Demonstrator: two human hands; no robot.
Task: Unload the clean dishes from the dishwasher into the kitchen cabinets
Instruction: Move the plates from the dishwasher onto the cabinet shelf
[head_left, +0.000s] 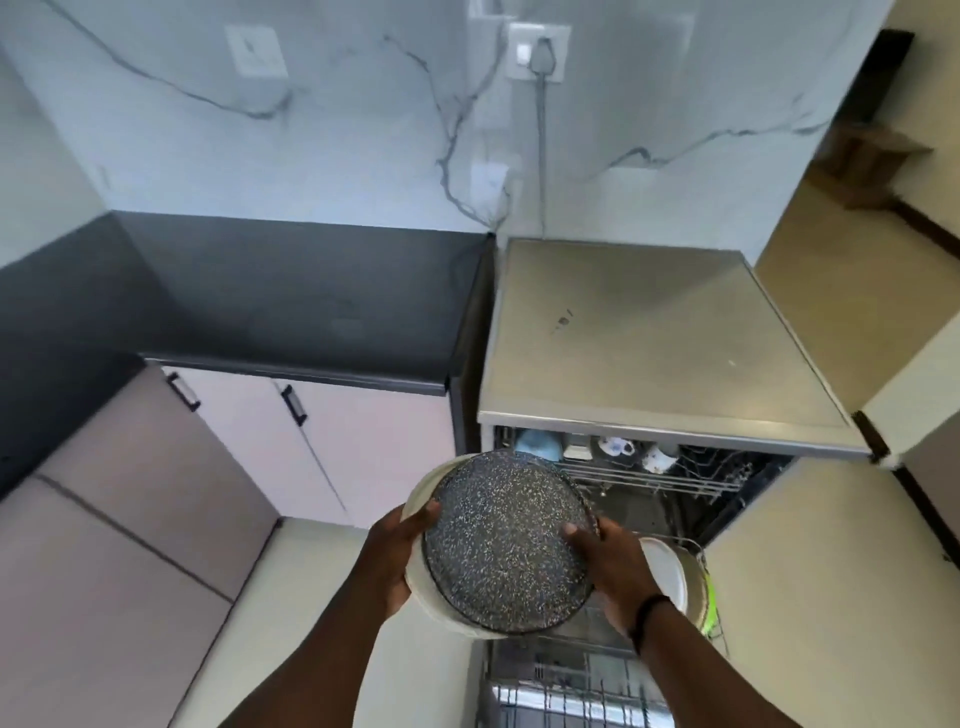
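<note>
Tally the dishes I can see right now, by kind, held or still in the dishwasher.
Speckled dark plate, held by both hands: 1
Cream plates: 2 (one behind it, one in the lower rack)
Cups in the upper rack: 3 (blue, two white patterned)
Total: 6

- Left hand (402, 553) at seven o'clock, arm rising from the bottom edge, fingers curled tight.
- Right hand (605, 566) at five o'clock, thumb forward, fingers clamped, dark band on wrist.
</note>
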